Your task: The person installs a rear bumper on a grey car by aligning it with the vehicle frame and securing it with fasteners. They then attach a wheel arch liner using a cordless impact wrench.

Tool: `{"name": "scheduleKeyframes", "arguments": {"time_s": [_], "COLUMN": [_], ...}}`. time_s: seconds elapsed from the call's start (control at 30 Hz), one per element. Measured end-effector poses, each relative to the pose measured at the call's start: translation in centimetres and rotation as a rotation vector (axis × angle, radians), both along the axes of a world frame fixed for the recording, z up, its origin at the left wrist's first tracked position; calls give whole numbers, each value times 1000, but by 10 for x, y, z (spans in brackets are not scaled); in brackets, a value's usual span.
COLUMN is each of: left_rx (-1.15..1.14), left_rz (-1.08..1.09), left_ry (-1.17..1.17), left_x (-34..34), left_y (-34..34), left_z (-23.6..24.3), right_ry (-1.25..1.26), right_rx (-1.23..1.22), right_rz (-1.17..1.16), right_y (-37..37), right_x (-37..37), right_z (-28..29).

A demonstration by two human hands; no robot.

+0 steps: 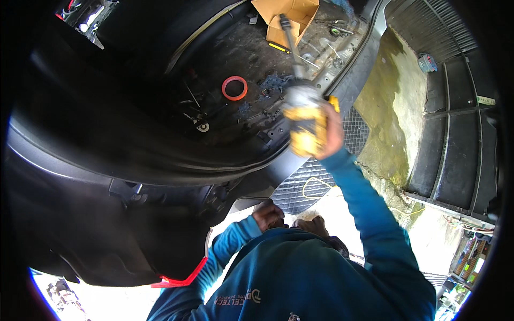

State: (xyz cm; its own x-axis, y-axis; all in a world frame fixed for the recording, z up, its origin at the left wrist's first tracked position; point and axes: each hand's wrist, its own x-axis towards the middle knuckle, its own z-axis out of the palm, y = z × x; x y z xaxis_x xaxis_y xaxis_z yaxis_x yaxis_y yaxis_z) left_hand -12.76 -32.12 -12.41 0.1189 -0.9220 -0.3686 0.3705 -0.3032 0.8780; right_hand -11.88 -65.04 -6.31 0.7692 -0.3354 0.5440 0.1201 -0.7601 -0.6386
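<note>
My right hand [329, 128] grips a yellow cordless power tool [306, 125], blurred by motion, with a long dark extension and socket [289, 37] pointing up over the vehicle's cargo floor [214, 53]. My left hand [267, 214] is low in the middle, close to my body, below the black trim [118, 176]; its fingers are curled, and what they may hold is hidden. On the cargo floor lie a red-orange tape roll [234, 97], a yellow-handled tool [279, 47] and scattered small metal tools [201, 123].
An open cardboard box [300, 16] sits at the top of the cargo floor. The curved sill [356, 75] borders it. To the right are wet concrete [391, 96] and dark panels [450, 139]. A quilted mat [300, 187] and thin yellow cable [316, 195] lie below the sill.
</note>
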Motion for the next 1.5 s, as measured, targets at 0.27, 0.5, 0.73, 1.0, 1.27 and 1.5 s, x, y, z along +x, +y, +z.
{"name": "scheduleKeyframes", "arguments": {"time_s": [0.27, 0.5, 0.73, 1.0, 1.27, 1.5], "left_rx": [29, 373, 938, 998, 630, 254], "left_rz": [354, 1177, 128, -365, 863, 862], "left_ry": [-323, -757, -1092, -1176, -40, 415], "left_x": [1, 145, 241, 248, 242, 233], "left_y": [-147, -247, -240, -255, -243, -231], "left_z": [-69, -164, -163, -145, -136, -135], "right_ry": [-353, -461, -444, -464, -460, -542], "right_rx": [714, 1127, 1107, 1172, 1132, 1125], "right_rz": [-311, -110, -239, -212, -242, -267], "right_y": [25, 44, 77, 105, 117, 132], "right_x": [-204, -308, -378, -390, -386, -390], "right_z": [99, 130, 106, 112, 125, 120]}}
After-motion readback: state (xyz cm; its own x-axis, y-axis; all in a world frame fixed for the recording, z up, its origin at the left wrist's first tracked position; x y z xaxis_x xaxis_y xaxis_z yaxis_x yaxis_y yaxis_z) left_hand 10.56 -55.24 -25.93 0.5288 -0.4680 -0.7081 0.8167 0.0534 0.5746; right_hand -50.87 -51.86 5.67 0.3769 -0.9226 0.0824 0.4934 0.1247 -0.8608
